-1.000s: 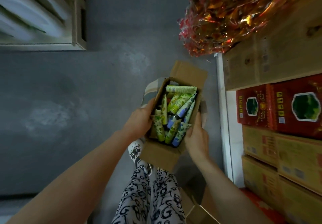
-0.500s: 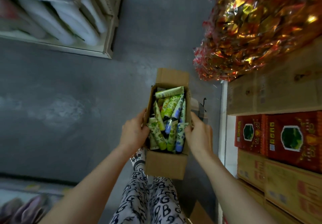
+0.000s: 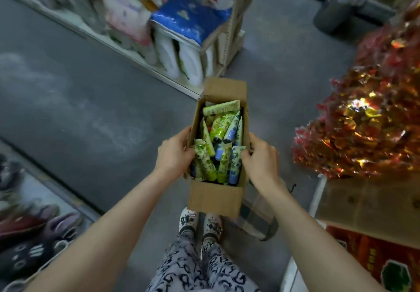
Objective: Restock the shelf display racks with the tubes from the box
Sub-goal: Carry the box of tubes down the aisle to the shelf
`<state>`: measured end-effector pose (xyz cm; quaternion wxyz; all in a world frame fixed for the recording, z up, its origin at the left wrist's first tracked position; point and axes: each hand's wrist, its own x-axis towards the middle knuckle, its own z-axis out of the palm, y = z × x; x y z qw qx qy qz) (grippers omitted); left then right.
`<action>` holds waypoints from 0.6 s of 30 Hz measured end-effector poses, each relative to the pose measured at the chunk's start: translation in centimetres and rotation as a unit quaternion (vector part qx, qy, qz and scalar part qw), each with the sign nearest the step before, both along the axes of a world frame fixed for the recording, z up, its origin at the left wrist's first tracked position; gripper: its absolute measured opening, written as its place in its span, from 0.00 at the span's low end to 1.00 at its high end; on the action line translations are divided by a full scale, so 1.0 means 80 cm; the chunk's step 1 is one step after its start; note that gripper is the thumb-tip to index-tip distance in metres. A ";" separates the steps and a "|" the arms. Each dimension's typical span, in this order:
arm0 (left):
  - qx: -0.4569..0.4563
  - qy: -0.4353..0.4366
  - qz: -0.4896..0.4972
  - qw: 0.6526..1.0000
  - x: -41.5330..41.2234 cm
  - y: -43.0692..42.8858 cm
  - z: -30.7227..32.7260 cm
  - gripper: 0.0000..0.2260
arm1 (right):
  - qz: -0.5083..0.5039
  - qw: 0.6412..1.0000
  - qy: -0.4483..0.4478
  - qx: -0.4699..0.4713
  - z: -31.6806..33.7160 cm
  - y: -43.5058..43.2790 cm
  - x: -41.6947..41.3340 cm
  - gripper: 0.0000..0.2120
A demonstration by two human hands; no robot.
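Observation:
An open brown cardboard box hangs in front of me above the grey floor, its flaps folded out. Inside lie several green, yellow and blue tubes, piled loosely with caps pointing different ways. My left hand grips the box's left wall, thumb over the rim. My right hand grips the right wall, fingertips touching a blue-green tube at the edge.
A shelf unit with white and blue soft packs stands ahead left. Red-gold foil bundles lie on cardboard cartons to the right. Slippers fill a low rack at the lower left. A dark bin stands far ahead.
The view has swung up and left along the aisle, bringing the shelf unit and slipper rack into sight. Both hands still hold the box, which sits straighter in front of me.

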<state>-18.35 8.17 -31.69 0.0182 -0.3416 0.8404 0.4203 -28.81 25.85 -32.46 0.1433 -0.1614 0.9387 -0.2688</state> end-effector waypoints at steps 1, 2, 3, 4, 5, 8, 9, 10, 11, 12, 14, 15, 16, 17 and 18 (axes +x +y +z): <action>0.000 0.004 0.012 1.000 0.005 -0.011 0.008 0.26 | 0.017 1.000 0.008 0.000 0.007 -0.015 -0.004 0.15; 0.002 0.008 0.024 1.000 0.010 -0.022 0.016 0.26 | 0.033 0.999 0.014 -0.003 0.013 -0.030 -0.008 0.15; 0.006 0.013 0.035 0.999 0.015 -0.034 0.022 0.26 | 0.049 0.999 0.018 -0.009 0.019 -0.045 -0.011 0.15; 0.011 0.016 0.048 0.999 0.020 -0.046 0.028 0.26 | 0.064 0.998 0.021 -0.017 0.024 -0.061 -0.014 0.15; 0.016 0.019 0.061 0.998 0.024 -0.058 0.033 0.26 | 0.077 0.997 0.023 -0.022 0.029 -0.077 -0.016 0.15; 0.023 0.029 0.098 0.995 0.037 -0.098 0.046 0.26 | 0.117 0.992 0.029 -0.032 0.045 -0.132 -0.020 0.16; 0.026 0.032 0.112 0.993 0.042 -0.116 0.049 0.26 | 0.130 0.991 0.029 -0.032 0.050 -0.154 -0.020 0.17; 0.029 0.036 0.122 0.991 0.046 -0.130 0.052 0.26 | 0.139 0.989 0.028 -0.029 0.054 -0.172 -0.021 0.17; 0.032 0.040 0.130 0.990 0.050 -0.146 0.055 0.25 | 0.148 0.988 0.030 -0.028 0.057 -0.193 -0.023 0.16; 0.036 0.042 0.139 0.989 0.055 -0.164 0.057 0.25 | 0.158 0.987 0.034 -0.024 0.060 -0.214 -0.023 0.15; 0.040 0.044 0.151 0.987 0.062 -0.201 0.063 0.24 | 0.176 0.983 0.041 -0.017 0.067 -0.257 -0.024 0.13; 0.039 0.048 0.159 0.985 0.067 -0.223 0.066 0.23 | 0.186 0.981 0.046 -0.015 0.072 -0.282 -0.023 0.11; 0.038 0.055 0.166 0.984 0.071 -0.247 0.069 0.23 | 0.193 0.980 0.049 -0.017 0.077 -0.308 -0.020 0.11; 0.038 0.060 0.171 0.983 0.075 -0.268 0.073 0.22 | 0.198 0.979 0.053 -0.021 0.084 -0.332 -0.018 0.11; 0.037 0.065 0.175 0.982 0.081 -0.293 0.078 0.22 | 0.202 0.977 0.055 -0.026 0.091 -0.360 -0.014 0.12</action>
